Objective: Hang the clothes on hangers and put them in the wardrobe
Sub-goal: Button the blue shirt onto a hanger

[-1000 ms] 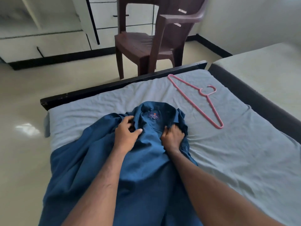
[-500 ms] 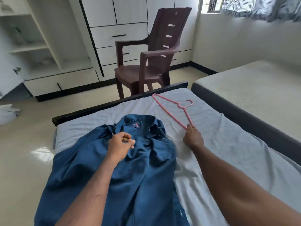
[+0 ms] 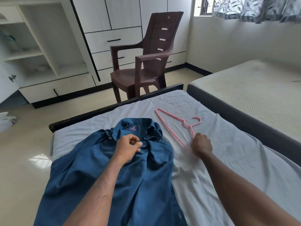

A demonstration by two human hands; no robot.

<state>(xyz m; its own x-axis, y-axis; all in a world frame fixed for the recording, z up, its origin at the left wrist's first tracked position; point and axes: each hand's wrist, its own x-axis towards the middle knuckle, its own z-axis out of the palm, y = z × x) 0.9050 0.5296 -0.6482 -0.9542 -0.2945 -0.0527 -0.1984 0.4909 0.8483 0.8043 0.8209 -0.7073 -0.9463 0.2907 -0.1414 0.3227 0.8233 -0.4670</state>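
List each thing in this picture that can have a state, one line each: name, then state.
Blue shirt: unhung, spread collar-up on the bed.
Pink hanger: flat on the sheet, empty.
Left hand: fingers curled above the shirt, gripping nothing visible.
Right hand: closing on the hanger's lower end.
Wardrobe: left section open.
Chair: upright, unoccupied.

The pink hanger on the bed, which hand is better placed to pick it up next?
The right hand: it already rests on the pink hanger. The left hand is over the blue shirt, away from it.
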